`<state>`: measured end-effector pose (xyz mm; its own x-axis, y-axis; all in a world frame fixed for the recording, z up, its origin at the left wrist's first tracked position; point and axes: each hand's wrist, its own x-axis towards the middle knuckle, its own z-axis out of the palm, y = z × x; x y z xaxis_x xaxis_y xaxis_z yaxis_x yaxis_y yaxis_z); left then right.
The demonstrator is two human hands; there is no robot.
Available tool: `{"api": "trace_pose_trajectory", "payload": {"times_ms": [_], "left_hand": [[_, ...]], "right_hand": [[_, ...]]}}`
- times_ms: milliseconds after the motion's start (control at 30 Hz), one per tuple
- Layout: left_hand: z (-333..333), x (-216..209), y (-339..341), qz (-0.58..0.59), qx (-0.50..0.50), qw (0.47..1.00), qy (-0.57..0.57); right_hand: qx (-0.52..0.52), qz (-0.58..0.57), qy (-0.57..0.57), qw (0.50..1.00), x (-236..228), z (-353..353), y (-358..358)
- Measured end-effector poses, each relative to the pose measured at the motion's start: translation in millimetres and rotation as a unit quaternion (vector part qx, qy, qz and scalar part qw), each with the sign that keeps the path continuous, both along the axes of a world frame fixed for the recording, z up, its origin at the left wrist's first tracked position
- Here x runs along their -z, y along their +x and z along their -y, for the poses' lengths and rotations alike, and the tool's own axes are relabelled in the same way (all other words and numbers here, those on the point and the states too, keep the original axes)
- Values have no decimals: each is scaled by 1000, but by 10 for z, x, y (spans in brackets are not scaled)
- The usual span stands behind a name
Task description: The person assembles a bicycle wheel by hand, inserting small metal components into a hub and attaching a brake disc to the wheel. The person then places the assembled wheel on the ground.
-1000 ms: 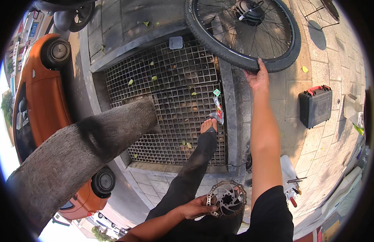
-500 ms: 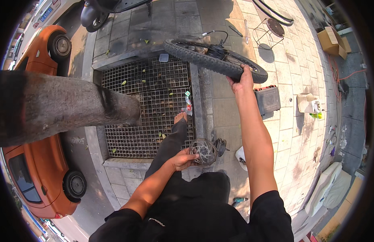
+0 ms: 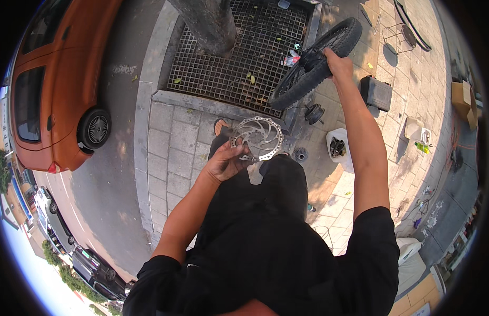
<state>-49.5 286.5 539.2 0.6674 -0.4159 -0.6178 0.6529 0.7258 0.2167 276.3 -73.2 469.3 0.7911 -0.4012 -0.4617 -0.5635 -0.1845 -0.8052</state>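
Observation:
My left hand [image 3: 228, 162] pinches a bicycle brake disc [image 3: 279, 141] at its lower left edge, thumb on top. The disc is bare metal with a perforated rim and curved spokes, held above my legs. Out ahead to the right, my right hand [image 3: 339, 66] is closed on the black knobby tyre of a bicycle wheel [image 3: 309, 83]. The wheel is tilted, its far side toward the upper right. On the paving below it lie a dark hub-like part [image 3: 314, 114] and a cassette sprocket [image 3: 299, 154], close to my right knee.
A white bag with parts [image 3: 338, 147], a dark toolbox [image 3: 377, 93], a round stool [image 3: 407, 36] and a cardboard box [image 3: 463, 102] stand to the right. Ahead, a tree trunk [image 3: 207, 26] rises from a metal grate [image 3: 244, 68]. An orange car [image 3: 70, 95] is parked left.
The wheel has swung to a steeper tilt, its left end now nearer me. My left hand has raised the brake disc, turning its face more into view. My head view has shifted.

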Motion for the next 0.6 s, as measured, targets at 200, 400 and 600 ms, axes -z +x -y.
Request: {"api": "trace_pose_trajectory", "payload": {"times_ms": [200,400,600], "left_hand": [[-793,142,-544,-53,12,998,34],[-1373,520,-863,-110,42,993,16],[-1167,1069,-1029,-69,5,996,54]], "right_hand": [[62,-13,102,993,-141,-795,-59],[135,-62,287,946,851,-515,-1295],[261,-114,363,887,2604,-779,-3288]]}}
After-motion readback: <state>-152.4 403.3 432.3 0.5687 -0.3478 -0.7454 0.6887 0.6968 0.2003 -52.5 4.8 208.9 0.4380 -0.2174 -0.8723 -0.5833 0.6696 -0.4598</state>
